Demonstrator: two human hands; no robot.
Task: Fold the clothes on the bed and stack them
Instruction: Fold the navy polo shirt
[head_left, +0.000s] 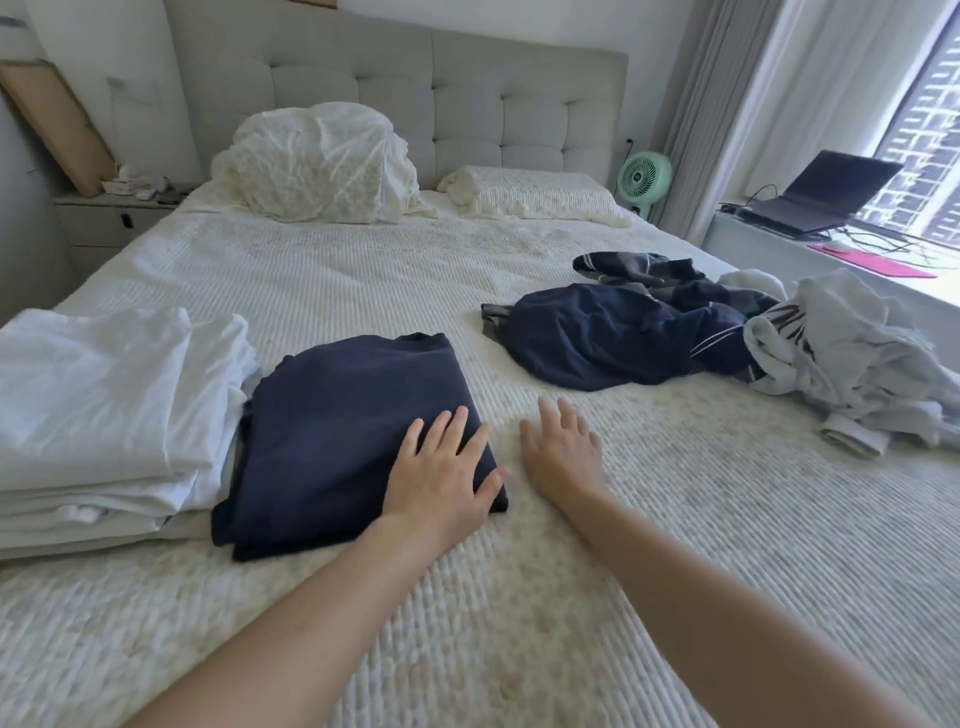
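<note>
Single head-worn wide view, looking forward and down, close over the bed (519, 597) toward its headboard (467, 93).

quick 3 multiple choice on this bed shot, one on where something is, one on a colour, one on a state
1. Where does the left hand rest?
A. on the folded navy garment
B. on the pillow
C. on the laptop

2. What colour is the folded stack beside the navy garment?
A. red
B. white
C. green

3. What state is the dark clothing further up the bed?
A. folded
B. hung up
C. crumpled, unfolded

Answers: 1 A, straight fingers lie flat on its near corner. 2 B, its layers are all white. 3 C, it lies in a loose heap.
</note>
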